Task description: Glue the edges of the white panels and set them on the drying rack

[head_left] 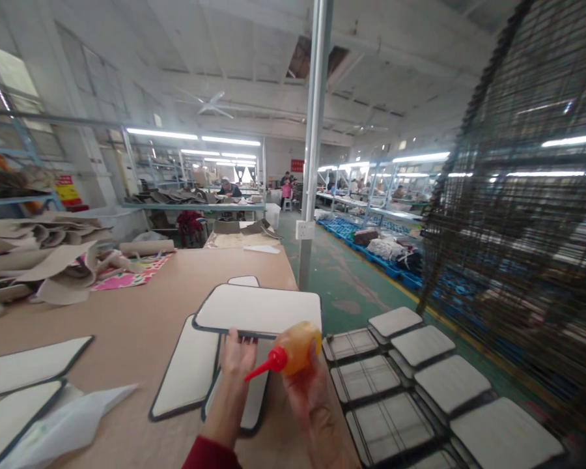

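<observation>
My left hand (238,357) grips the near edge of a white panel (261,307) with dark edging and holds it above the table, its fingers partly hidden under the panel. My right hand (305,387) is wrapped round a squeeze bottle (299,344) of amber liquid, tilted so that its red nozzle (266,365) points down and left, close to my left wrist. Beneath the raised panel lie more dark-edged white panels, one at the left (188,368) and another partly behind my left forearm (254,404).
Similar panels (27,365) and a white sheet (73,423) lie at the left of the brown table (127,365). Fabric pieces (53,260) are heaped behind. At the right, more panels (452,374) sit on a wire rack (371,378). A metal post (312,163) stands beyond the table.
</observation>
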`<state>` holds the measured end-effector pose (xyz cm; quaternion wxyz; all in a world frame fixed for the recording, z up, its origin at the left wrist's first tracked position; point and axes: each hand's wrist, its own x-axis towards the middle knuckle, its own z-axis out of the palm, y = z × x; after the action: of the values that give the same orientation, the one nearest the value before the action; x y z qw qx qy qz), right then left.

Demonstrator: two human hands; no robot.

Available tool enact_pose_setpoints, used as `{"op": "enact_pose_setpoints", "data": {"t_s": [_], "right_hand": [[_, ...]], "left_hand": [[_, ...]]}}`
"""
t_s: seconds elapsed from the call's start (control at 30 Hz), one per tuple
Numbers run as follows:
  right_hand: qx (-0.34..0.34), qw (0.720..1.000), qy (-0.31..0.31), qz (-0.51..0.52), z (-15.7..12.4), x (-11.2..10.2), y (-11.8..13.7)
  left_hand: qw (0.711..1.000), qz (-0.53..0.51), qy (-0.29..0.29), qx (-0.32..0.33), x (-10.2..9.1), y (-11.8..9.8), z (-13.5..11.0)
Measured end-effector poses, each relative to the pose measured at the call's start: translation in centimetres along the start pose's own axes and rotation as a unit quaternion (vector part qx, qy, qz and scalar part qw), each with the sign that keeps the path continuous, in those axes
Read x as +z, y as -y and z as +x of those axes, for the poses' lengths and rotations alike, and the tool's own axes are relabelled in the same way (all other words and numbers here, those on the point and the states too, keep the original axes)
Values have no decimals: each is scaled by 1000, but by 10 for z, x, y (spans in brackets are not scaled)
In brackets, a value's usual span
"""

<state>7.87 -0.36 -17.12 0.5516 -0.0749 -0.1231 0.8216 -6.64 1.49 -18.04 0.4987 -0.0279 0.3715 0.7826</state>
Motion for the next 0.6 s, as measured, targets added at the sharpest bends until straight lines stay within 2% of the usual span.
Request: {"op": "enact_pose_setpoints", "data": {"t_s": [0.1, 0.2, 0.27, 0.33, 0.4, 0.43, 0.47, 0.5, 0.57, 0.6], "right_hand": [[-11, 1000, -2, -17, 10, -12, 1], [-13, 999, -15, -35, 20, -24, -2], [-6, 999, -30, -40, 26, -30, -4], [1, 998, -46, -39, 30, -37, -6], [3, 997, -61, -39, 32, -45, -9], [4, 997, -69, -40, 32, -49, -9], [6, 996, -77, -42, 31, -53, -10], [9, 995, -85, -45, 30, -56, -11], [13, 994, -99, -51, 27, -62, -12], [13, 993, -104, -55, 25, -64, -12]], "left_hand": [[997, -74, -33, -5, -2, -6, -12], [996, -81, -3, -21, -10, -11, -23], [996, -71, 39, -47, -22, -10, -31], [988, -11, 90, -122, -41, -7, -40], [965, 95, 135, -206, -62, -6, -48], [951, 152, 151, -222, -72, -9, -49], [944, 203, 160, -206, -79, -14, -48], [944, 246, 155, -154, -83, -22, -44], [944, 300, 133, -13, -79, -44, -27], [933, 330, 127, 61, -71, -54, -15]]}}
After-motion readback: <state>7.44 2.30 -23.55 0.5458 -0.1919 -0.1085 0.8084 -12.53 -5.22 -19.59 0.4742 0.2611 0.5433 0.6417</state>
